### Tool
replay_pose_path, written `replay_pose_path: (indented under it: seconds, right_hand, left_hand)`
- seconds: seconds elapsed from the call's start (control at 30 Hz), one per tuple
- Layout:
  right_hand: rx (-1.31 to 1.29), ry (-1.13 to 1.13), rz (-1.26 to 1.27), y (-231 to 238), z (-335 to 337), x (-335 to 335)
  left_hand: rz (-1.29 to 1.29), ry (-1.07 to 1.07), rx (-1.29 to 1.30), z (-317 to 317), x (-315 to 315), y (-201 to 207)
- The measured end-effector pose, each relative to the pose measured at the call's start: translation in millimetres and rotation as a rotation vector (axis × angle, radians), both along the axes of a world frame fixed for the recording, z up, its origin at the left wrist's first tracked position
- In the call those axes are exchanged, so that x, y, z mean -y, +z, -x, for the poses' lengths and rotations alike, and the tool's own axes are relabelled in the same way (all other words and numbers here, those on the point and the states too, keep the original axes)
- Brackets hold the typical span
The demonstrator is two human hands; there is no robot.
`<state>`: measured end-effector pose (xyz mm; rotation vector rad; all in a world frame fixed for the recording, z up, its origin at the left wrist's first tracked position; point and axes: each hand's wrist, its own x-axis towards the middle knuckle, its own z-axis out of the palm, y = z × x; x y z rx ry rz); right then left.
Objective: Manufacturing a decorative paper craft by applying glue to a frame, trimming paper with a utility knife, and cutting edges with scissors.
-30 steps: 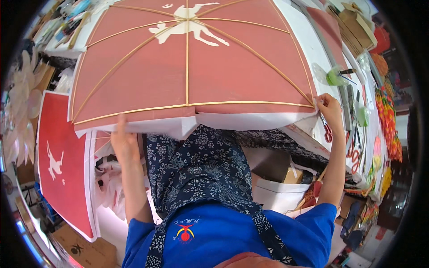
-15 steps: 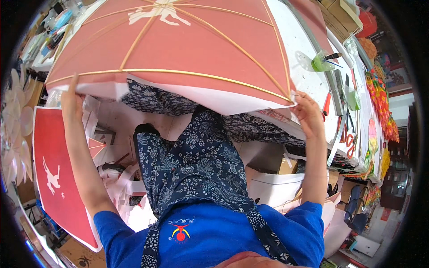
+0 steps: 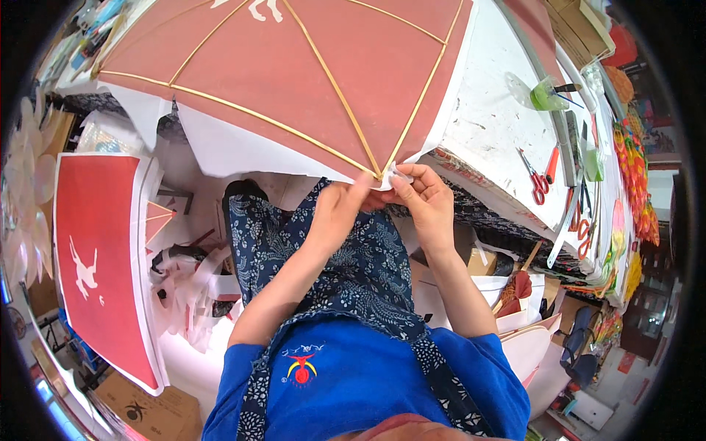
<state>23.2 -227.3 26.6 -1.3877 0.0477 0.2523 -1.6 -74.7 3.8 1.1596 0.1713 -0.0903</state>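
A large red kite (image 3: 257,66) with a white horse-like figure and a white margin lies over the table. Thin bamboo sticks (image 3: 334,92) run across it and meet at its near corner. That corner sticks out past the table edge, above my lap. My left hand (image 3: 340,209) pinches the corner from the left, its thumb beside the joint of the sticks. From the right, my right hand (image 3: 426,202) grips the crumpled white margin (image 3: 393,176) at the same joint. Some of the fingers are hidden under the sheet.
On the white table (image 3: 485,110) to the right lie red-handled scissors (image 3: 535,180), a cup with green contents (image 3: 548,95) and other tools. Another red sheet (image 3: 99,272) with a white figure stands at the left. White scraps (image 3: 187,294) lie below it.
The kite has turned and shifted so its corner sits in front of me. My left hand has left the far left edge and joined my right hand, which moved inward, at the corner.
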Motion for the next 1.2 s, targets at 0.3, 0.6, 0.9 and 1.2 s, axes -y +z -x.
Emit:
replay_pose_path:
  seconds: [0.3,0.6,0.9,1.2]
  right_hand:
    - [0.687,0.401,0.657,8.1,18.8,33.1]
    - [0.543,-0.323,1.894,59.4,-23.6,205.0]
    - [0.391,-0.125,1.886,63.3,-38.5,239.8]
    - [-0.036,0.283,0.501,65.1,7.5,152.7]
  left_hand:
    - [-0.192,0.170,-0.002,-19.3,-19.1,-1.8]
    - [-0.230,0.031,-0.148,12.4,-12.2,-7.6]
    - [0.118,-0.015,-0.040,24.6,-0.2,0.1]
    - [-0.046,0.031,-0.056,29.0,-6.0,-1.9]
